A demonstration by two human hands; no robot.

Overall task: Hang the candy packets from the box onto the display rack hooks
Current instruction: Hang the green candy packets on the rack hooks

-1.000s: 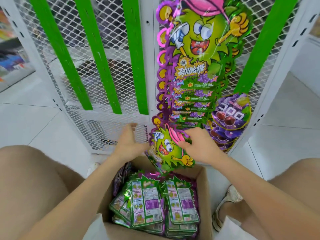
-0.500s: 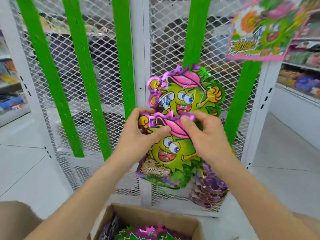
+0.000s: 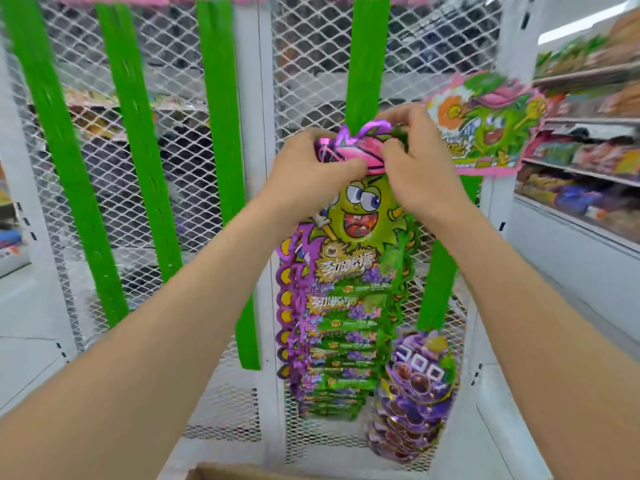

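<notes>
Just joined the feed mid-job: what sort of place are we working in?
Probably a retail shop, likely a snack or convenience store. A white mesh display rack carries hanging candy packets, and stocked shelves line the right side.

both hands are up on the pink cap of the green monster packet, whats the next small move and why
Probably ease the packet back toward the mesh so its top slips over the hook, then let go. The left hand and right hand both pinch its top edge, just above the row already hanging; the hook itself is hidden behind the hands.
</notes>
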